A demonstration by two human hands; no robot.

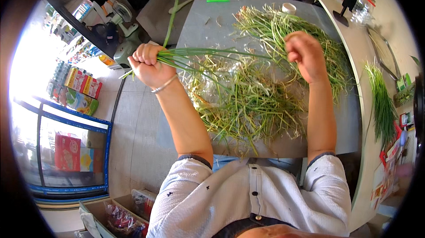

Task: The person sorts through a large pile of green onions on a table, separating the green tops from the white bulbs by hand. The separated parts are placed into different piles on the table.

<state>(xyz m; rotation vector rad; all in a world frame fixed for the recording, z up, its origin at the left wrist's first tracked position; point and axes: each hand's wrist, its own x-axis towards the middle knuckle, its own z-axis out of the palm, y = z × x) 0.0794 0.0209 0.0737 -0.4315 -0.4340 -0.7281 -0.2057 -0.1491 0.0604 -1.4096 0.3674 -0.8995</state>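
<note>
My left hand (150,61) is closed around a small bunch of thin green stalks (189,52), apparently chives, held over the table's left edge. The stalks stretch rightward from the fist, some reaching toward the far pile. My right hand (305,54) is raised near a large pile of untrimmed chives (292,27). Its fingers are curled and blurred, so whether they pinch a stalk is unclear. Between my forearms spreads a loose heap of yellowed and green leaves (249,102), with clear plastic partly showing among them. Both lie on the grey table (202,15).
A bundle of green chives (382,105) lies on the counter (357,55) at right. A white tape roll (289,8) and a bright green strip (217,1) are at the table's far side. Left of the table stand a fan (123,14) and a blue-framed glass case (71,158).
</note>
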